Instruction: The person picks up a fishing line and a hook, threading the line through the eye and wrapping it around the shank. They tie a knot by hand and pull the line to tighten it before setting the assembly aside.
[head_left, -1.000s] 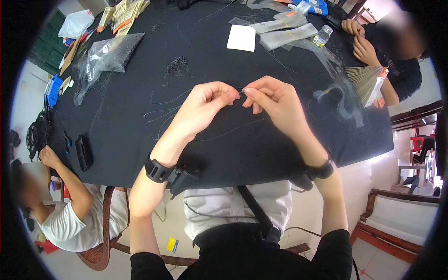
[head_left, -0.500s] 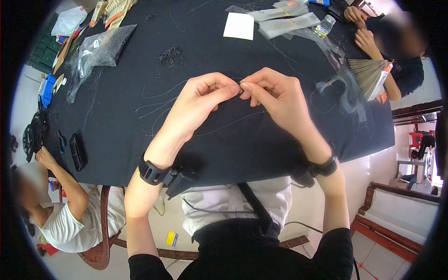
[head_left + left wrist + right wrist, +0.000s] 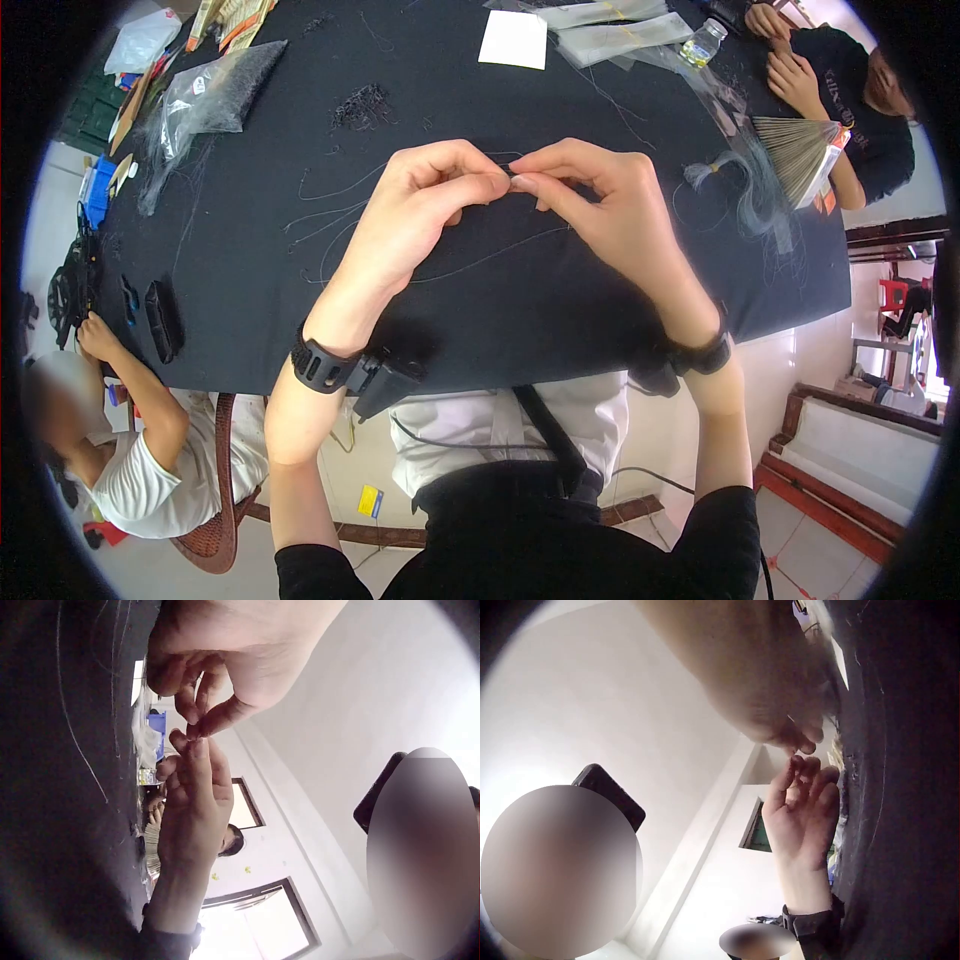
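Note:
My left hand (image 3: 420, 205) and right hand (image 3: 610, 205) meet fingertip to fingertip above the black tablecloth. Thumb and forefinger of each are pinched together on thin thread, whose held ends are mostly hidden by the fingers. Several fine pale threads (image 3: 335, 213) trail over the cloth to the left of my left hand. One long strand (image 3: 490, 262) curves below both hands toward the right palm. In the left wrist view, the tips of the left hand (image 3: 225, 667) and right hand (image 3: 191, 799) touch; loose threads (image 3: 67, 727) hang near the cloth.
A dark clump of scraps (image 3: 362, 108) and a clear plastic bag (image 3: 205, 105) lie back left. White paper (image 3: 513, 40), a small jar (image 3: 704, 43), a pale thread bundle (image 3: 765, 200) and a fan of strips (image 3: 795, 155) lie rightward. People sit at both sides.
A second ago a small gap with thread across it parted my fingertips; now they meet. The head view has shifted slightly, so the table things sit higher in it.

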The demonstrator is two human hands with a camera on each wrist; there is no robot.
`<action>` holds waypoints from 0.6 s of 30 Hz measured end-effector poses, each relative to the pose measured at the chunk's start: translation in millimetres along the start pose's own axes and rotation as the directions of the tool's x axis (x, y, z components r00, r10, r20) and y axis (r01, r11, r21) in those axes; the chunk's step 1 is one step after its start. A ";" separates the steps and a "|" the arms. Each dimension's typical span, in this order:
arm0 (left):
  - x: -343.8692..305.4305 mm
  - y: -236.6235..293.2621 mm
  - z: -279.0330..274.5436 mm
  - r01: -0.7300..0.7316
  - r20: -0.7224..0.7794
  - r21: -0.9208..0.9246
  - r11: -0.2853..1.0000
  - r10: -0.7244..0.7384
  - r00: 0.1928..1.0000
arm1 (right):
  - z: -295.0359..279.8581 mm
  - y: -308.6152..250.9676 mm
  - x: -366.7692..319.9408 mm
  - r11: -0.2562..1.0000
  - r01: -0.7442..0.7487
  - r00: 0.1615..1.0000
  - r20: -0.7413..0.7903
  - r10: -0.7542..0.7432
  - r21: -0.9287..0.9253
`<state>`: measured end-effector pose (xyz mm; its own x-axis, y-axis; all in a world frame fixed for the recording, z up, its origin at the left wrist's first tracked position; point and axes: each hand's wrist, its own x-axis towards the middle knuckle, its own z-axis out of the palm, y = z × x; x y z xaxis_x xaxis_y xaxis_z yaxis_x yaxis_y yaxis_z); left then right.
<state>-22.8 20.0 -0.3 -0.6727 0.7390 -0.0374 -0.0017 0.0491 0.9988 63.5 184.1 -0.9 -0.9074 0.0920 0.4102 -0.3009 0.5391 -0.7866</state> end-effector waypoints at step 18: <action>-1.3 -1.1 2.4 -0.058 -0.046 0.139 0.989 0.065 0.997 | 1.4 6.5 1.0 1.000 0.021 0.999 -0.027 -0.021 -0.006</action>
<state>-20.2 20.6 -1.5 -0.7048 0.7088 0.0291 0.1403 0.0990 0.9851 60.2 186.5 -6.2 -0.8926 0.1031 0.4390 -0.3182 0.5459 -0.7751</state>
